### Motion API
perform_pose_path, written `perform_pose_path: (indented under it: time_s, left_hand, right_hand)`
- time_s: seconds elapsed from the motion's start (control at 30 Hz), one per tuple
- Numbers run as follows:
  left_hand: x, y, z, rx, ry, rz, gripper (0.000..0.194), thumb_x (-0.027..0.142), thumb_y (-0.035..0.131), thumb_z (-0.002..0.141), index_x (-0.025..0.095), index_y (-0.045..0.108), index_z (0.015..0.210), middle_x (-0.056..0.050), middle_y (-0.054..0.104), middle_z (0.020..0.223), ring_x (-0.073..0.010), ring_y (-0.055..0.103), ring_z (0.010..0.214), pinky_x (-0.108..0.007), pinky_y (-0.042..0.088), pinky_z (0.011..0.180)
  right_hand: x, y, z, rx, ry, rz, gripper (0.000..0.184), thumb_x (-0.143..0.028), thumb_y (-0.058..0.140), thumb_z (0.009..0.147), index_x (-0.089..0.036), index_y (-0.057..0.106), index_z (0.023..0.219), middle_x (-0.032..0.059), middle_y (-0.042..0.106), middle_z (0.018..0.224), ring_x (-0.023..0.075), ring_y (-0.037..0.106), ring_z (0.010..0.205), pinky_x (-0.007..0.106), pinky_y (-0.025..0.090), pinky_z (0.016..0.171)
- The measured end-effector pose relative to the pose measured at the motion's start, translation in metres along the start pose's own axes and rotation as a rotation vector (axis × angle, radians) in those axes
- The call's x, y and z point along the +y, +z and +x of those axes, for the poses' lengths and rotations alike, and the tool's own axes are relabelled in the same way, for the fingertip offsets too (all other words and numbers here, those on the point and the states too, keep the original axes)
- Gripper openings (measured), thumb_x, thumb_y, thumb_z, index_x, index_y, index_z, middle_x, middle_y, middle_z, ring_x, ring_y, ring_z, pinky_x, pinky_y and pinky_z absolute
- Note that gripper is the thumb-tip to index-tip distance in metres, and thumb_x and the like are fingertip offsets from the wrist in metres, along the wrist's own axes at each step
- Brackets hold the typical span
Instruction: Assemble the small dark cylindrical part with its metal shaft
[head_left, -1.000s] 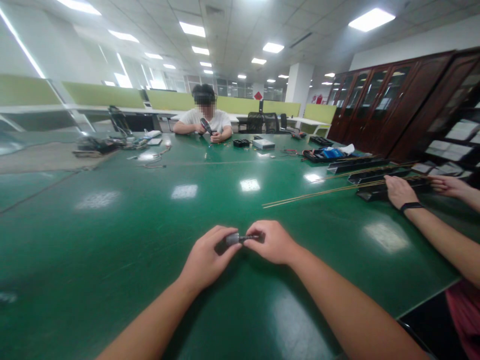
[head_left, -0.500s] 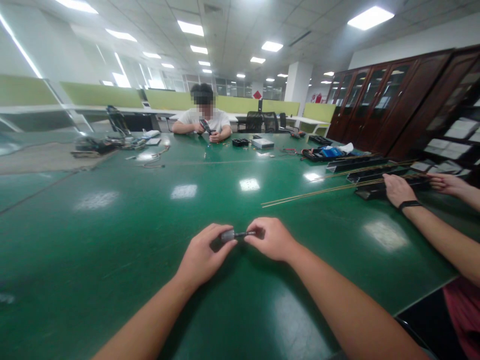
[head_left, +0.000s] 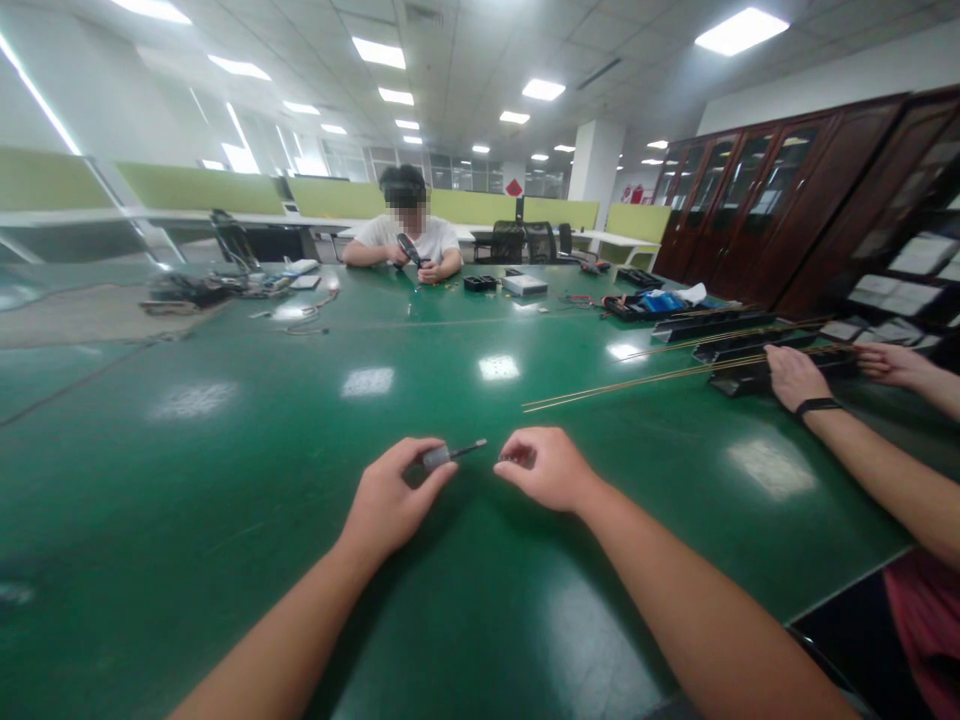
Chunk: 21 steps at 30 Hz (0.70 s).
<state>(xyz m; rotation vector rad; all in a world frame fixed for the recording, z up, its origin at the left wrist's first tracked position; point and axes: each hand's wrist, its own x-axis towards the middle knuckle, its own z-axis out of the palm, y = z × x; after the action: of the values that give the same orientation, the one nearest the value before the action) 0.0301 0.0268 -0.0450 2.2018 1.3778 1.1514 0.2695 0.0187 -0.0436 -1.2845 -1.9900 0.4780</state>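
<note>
My left hand [head_left: 394,492] grips a small screwdriver-like tool [head_left: 437,457] by its thick grey handle, between thumb and fingers. A thin dark shaft points right and slightly up from it, ending in a wider grey tip. Across a short gap, my right hand [head_left: 546,468] is curled with thumb and fingers near each other. Within it sits a small dark piece [head_left: 510,459], mostly hidden by the fingers, whose kind I cannot make out. The tool's tip is apart from the right hand. Both hands are just above the green tabletop [head_left: 420,590].
At right, another person's hands [head_left: 799,383] rest at long thin brass-coloured rods [head_left: 615,386] on black channel-shaped supports [head_left: 739,378]. Across the table a person in white [head_left: 405,240] holds a dark tool. A black tray [head_left: 652,305] with blue items stands at back right.
My left hand has drawn slightly left, so the tool's shaft is out of my right hand's fingers and now tilts up. My right hand has barely moved.
</note>
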Motion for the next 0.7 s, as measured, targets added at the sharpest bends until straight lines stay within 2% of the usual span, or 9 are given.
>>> perform_pose_path:
  time_s: [0.13, 0.23, 0.3, 0.5, 0.7]
  left_hand:
    - [-0.007, -0.004, 0.006, 0.094, -0.26, -0.058, 0.048, 0.06, 0.064, 0.078, 0.019, 0.071, 0.102, -0.005, 0.071, 0.089, -0.0205, 0.063, 0.075, -0.031, 0.05, 0.071]
    - [-0.012, 0.0, 0.008, 0.159, -0.426, -0.307, 0.051, 0.058, 0.07, 0.074, 0.017, 0.069, 0.105, -0.004, 0.069, 0.082, -0.017, 0.061, 0.07, -0.025, 0.047, 0.063]
    - [-0.013, 0.004, 0.008, 0.186, -0.476, -0.47, 0.056, 0.056, 0.075, 0.071, 0.015, 0.067, 0.109, -0.004, 0.069, 0.084, -0.0158, 0.061, 0.071, -0.023, 0.048, 0.063]
    - [-0.018, 0.011, 0.009, 0.238, -0.508, -0.643, 0.064, 0.049, 0.082, 0.064, 0.015, 0.057, 0.111, -0.01, 0.069, 0.107, -0.0187, 0.068, 0.087, -0.032, 0.055, 0.084]
    - [-0.017, 0.009, 0.007, 0.258, -0.533, -0.662, 0.069, 0.043, 0.086, 0.057, 0.016, 0.062, 0.115, -0.013, 0.068, 0.117, -0.0252, 0.064, 0.11, -0.045, 0.045, 0.109]
  right_hand:
    - [0.002, 0.004, -0.002, -0.091, -0.012, -0.001, 0.012, -0.031, 0.072, 0.079, -0.019, 0.072, 0.08, 0.0008, 0.069, 0.072, 0.0133, 0.059, 0.064, 0.024, 0.042, 0.06]
    - [0.004, 0.007, -0.003, -0.138, -0.02, 0.011, 0.013, -0.032, 0.071, 0.08, -0.02, 0.071, 0.08, 0.0004, 0.068, 0.071, 0.0127, 0.058, 0.062, 0.023, 0.041, 0.057]
    - [0.005, 0.008, -0.004, -0.151, -0.021, 0.023, 0.013, -0.033, 0.071, 0.08, -0.02, 0.071, 0.08, 0.0003, 0.068, 0.07, 0.0125, 0.058, 0.062, 0.023, 0.04, 0.057]
    - [0.004, 0.009, -0.003, -0.183, -0.015, 0.053, 0.013, -0.032, 0.072, 0.079, -0.02, 0.071, 0.081, 0.0001, 0.068, 0.07, 0.0121, 0.058, 0.06, 0.022, 0.041, 0.055]
    - [0.003, 0.011, -0.004, -0.198, -0.014, 0.057, 0.014, -0.033, 0.072, 0.079, -0.02, 0.071, 0.082, 0.0003, 0.069, 0.071, 0.0122, 0.059, 0.061, 0.022, 0.041, 0.056]
